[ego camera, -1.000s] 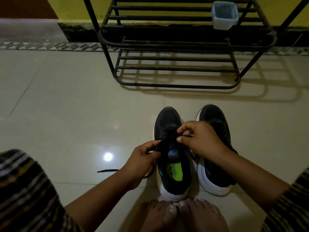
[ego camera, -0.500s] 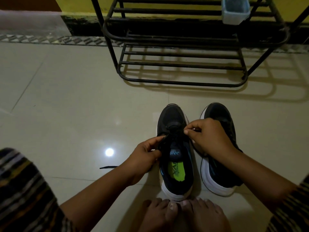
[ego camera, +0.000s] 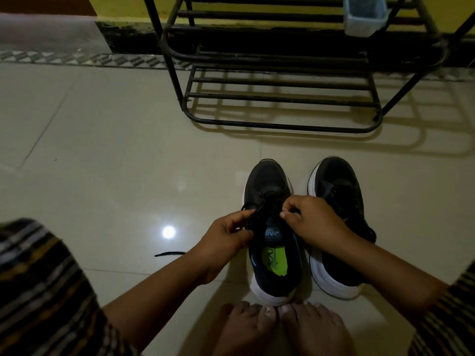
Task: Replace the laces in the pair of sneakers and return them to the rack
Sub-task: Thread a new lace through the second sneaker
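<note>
Both hands pinch the black lace (ego camera: 259, 210) over the left sneaker (ego camera: 272, 235): left hand (ego camera: 226, 233) at 9 o'clock, right hand (ego camera: 312, 219) at 3. Rack (ego camera: 280, 96) stands at 12.

**Hidden and cut off: head view**

Black metal shoe rack (ego camera: 282, 93): upper tiers cut by top edge, right leg runs out at the right edge. Translucent pale-blue plastic container (ego camera: 365, 18) on it: top cropped, contents unreadable. Right black sneaker with white sole (ego camera: 336, 191): middle and inner side covered by right hand (ego camera: 312, 219) and forearm. Left black sneaker with green insole (ego camera: 272, 255): eyelets too dark to make out. Thin black lace (ego camera: 169, 253) on the floor: its near end passes behind the left wrist. Toes cropped by the bottom edge.
</note>
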